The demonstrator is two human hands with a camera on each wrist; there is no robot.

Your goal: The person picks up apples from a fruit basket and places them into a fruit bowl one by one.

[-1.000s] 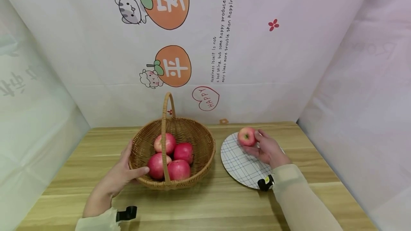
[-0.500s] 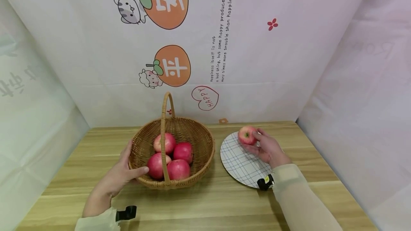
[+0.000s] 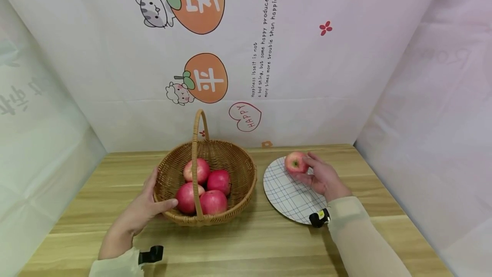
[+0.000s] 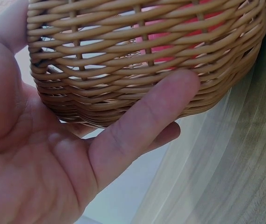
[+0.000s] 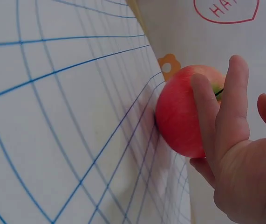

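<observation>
Hardly anything has shifted since the earlier frame. Right of the wicker basket (image 3: 239, 166), we see right hand (image 3: 323, 178) fingers gripping a smooth red apple (image 3: 294, 162) over a round, gridded plate (image 3: 285, 195); left hand (image 3: 144, 207) clasps the basket's woven side.

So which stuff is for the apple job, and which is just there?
Looks part of the job:
held apple
round blue-lined plate
wicker basket
four apples inside it

Seems just there:
wooden table
printed sheet behind
black gadgets on the wrists
</observation>
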